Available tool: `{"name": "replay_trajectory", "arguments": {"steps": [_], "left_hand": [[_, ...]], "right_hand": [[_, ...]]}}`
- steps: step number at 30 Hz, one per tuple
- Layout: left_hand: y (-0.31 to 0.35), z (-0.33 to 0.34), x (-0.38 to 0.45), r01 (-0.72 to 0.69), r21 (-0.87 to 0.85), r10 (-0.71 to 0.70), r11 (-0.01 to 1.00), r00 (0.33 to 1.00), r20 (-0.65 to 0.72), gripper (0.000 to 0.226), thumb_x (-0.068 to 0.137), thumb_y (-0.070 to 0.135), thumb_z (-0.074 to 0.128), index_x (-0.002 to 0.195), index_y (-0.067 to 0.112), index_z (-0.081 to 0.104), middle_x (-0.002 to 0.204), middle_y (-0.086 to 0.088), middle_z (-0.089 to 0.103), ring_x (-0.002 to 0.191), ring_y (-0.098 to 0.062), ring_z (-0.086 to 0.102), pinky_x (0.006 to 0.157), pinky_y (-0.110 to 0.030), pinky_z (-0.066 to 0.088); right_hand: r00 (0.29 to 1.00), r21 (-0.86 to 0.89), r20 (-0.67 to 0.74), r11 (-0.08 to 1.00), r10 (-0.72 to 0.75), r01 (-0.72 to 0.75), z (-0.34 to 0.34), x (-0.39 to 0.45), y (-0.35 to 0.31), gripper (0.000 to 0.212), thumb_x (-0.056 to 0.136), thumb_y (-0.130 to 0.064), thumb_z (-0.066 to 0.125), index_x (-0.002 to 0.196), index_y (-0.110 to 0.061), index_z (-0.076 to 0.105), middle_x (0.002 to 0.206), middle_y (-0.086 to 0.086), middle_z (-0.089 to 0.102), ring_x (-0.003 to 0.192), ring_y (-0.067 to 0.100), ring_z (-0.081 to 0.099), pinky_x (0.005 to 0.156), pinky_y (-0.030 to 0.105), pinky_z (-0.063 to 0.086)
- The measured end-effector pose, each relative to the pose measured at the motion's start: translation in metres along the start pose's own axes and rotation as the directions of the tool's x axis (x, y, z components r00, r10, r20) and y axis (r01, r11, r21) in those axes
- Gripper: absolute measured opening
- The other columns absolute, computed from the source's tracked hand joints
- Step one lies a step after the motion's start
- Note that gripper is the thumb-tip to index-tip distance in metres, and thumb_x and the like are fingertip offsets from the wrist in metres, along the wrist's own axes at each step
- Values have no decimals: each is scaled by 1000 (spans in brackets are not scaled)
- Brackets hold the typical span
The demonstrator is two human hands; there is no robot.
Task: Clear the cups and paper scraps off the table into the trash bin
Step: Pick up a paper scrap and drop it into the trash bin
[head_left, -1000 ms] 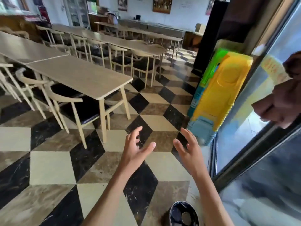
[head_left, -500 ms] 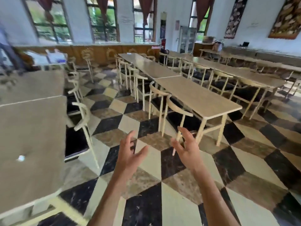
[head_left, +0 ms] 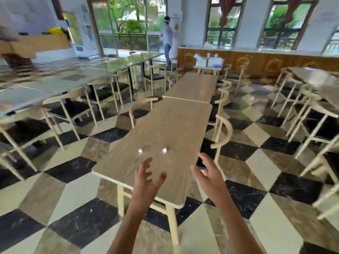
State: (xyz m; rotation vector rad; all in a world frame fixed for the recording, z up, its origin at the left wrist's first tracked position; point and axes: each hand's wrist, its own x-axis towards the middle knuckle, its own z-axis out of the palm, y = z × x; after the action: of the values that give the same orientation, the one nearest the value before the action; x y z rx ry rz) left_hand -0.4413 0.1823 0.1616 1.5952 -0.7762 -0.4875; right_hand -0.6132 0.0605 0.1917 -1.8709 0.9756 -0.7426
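A long wooden table (head_left: 170, 125) stands straight ahead of me. Two small white paper scraps lie on its near end: one scrap (head_left: 140, 150) to the left, the other scrap (head_left: 164, 150) to the right. My left hand (head_left: 146, 182) hovers open over the table's near edge, just short of the scraps. Beside the near right corner, my right hand (head_left: 209, 175) is open too, fingers spread. Neither hand holds anything. No cups and no trash bin are in view.
Pale wooden chairs (head_left: 222, 132) flank the table on both sides, with more tables (head_left: 194, 85) behind and to the left and right. The floor is checkered tile. A person (head_left: 166, 39) stands far off by the glass doors.
My view has swung left from the glass door and the trash bin on the floor, past rows of tables, onto the table with the scraps. Both hands stay open and empty.
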Motion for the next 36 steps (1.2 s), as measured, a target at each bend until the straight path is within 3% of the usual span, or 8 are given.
{"name": "replay_trajectory", "arguments": {"steps": [7,13,17,20,22,26,32,36], "left_hand": [[-31,-37,100,140,6,-137,990,975,-173,57,83,37,76,131,37,47,140,-6,47,115,-24,57,83,-28,50],[-71,-56,180,233,26,-221,972,947,-232,54,87,28,75,135,29,50,139,-10,48,116,-31,59,90,-43,55],[-114,-68,235,309,24,-298,951,932,-205,53,87,26,74,136,21,53,136,-13,52,112,-32,64,91,-49,58],[-153,-75,280,378,-16,-375,926,909,-180,46,86,25,73,129,20,57,130,-11,58,101,-19,68,72,-25,59],[-180,-78,309,443,-44,-444,896,881,-163,40,88,21,73,125,18,61,126,-12,61,98,-18,68,68,-20,54],[-226,-81,369,563,-10,-560,827,821,-107,33,91,6,69,123,11,64,123,-15,65,101,-34,68,77,-33,52],[-276,-65,436,648,118,-649,752,760,-37,37,87,-4,67,123,0,67,119,-20,69,101,-35,68,94,-46,53],[-297,-52,447,691,116,-698,714,714,45,36,86,6,70,122,2,68,110,-16,73,94,-37,69,88,-47,54]], "right_hand": [[987,111,151,993,-60,44,71,139,-3,54,98,-32,59,150,-23,43,158,-4,41,147,11,36,121,44,34],[962,120,272,993,-33,1,136,228,9,55,98,-32,59,150,-22,43,157,-4,42,143,17,43,115,36,42],[946,89,320,992,58,-91,189,276,35,52,98,-26,61,147,-19,46,155,1,47,141,18,47,109,27,41],[925,63,339,977,170,-203,232,308,58,51,98,-25,61,147,-18,48,152,3,51,139,18,50,107,25,42],[911,38,329,961,248,-275,260,328,72,51,98,-25,60,147,-19,47,152,2,51,136,16,53,103,23,42],[870,-9,298,913,392,-409,308,364,94,51,100,-22,55,149,-21,42,152,1,50,134,18,54,98,24,39],[799,-62,272,838,537,-542,360,405,124,52,95,-17,57,146,-16,48,146,3,56,131,18,56,94,23,41],[745,-62,258,780,615,-623,381,414,141,53,94,-19,57,146,-14,47,145,6,57,119,9,56,81,11,42]]}}
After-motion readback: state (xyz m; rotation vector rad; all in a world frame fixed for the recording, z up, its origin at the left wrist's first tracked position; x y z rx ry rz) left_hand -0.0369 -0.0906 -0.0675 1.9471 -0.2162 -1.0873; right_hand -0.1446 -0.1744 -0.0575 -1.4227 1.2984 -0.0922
